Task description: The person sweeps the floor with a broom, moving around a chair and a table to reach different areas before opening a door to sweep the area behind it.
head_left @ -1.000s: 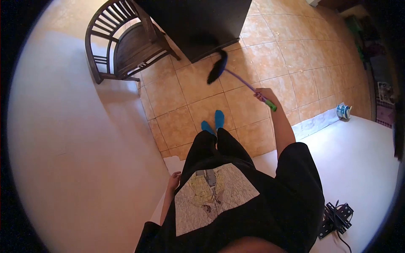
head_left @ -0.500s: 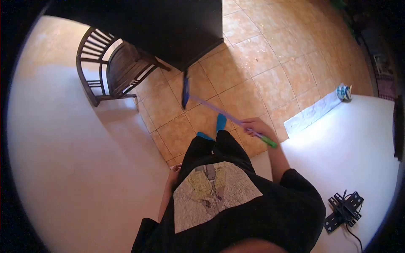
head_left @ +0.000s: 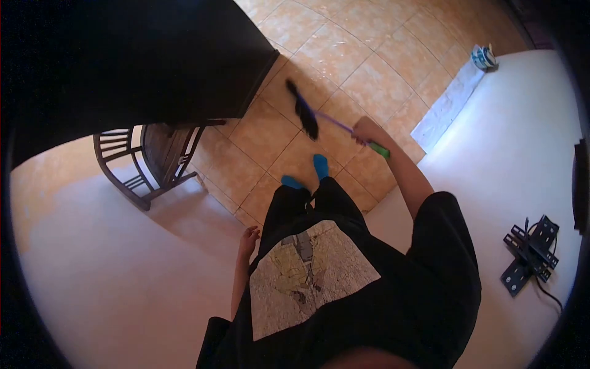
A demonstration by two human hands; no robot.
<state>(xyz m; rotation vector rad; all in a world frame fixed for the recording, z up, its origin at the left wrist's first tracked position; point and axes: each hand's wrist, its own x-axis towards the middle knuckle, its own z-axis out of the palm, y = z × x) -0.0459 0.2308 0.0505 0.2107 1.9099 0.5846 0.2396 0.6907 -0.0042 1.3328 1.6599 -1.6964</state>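
My right hand (head_left: 367, 130) is wrapped around the purple handle of a broom (head_left: 335, 122), near its green grip end. The broom's dark bristle head (head_left: 305, 117) rests on the tiled floor ahead of my feet, slightly blurred. At my left side hangs my left hand (head_left: 248, 238), its fingers loosely bent and apart, with nothing visible in it. My feet in blue socks (head_left: 320, 167) stand on the tiles just behind the broom head.
A large black cabinet-like block (head_left: 184, 61) stands ahead on the left, with a dark wooden chair (head_left: 166, 154) beside it. Small pale bits (head_left: 316, 58) lie on the floor tiles (head_left: 375, 80). A can (head_left: 483, 58) sits by the right wall, where a black metal bracket (head_left: 531, 255) is mounted.
The broom head has swung right, away from the black block's corner, and turned to show more bristles. My right hand has moved forward with the handle. The view has rotated.
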